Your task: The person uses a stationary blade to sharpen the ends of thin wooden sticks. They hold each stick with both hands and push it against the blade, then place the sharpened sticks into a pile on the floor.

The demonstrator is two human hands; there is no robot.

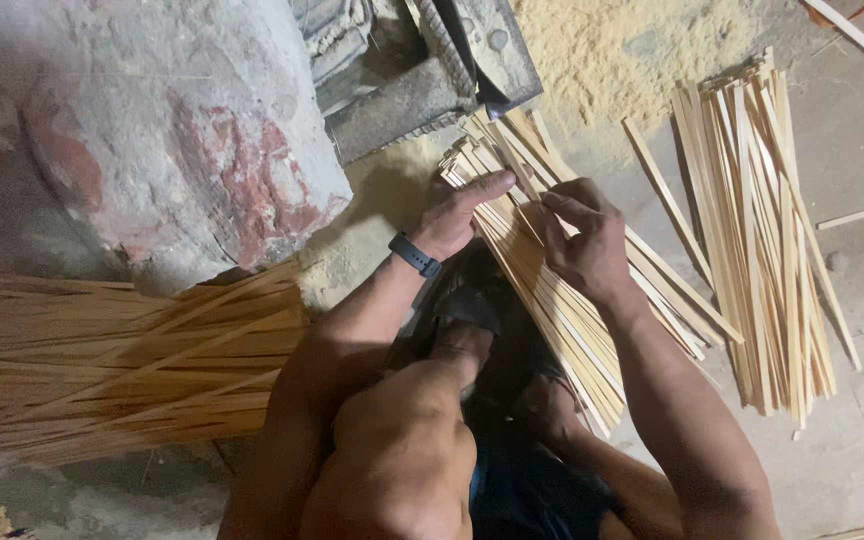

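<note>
A bundle of thin pale wooden slats [552,290] lies slanted across my lap, its far end near a dark metal machine part [432,70]. My left hand [457,215], with a dark band on the wrist, rests flat on the bundle's upper left side, fingers pointing right. My right hand [582,240] presses on the slats from the right, fingers curled over a few of them. Both hands touch the same bundle, close together.
A second pile of cut slats [762,240] lies on the concrete floor at right. A heap of longer strips [112,360] lies at left below a rough red-stained stone block [152,130]. Sawdust [612,50] covers the floor at the top.
</note>
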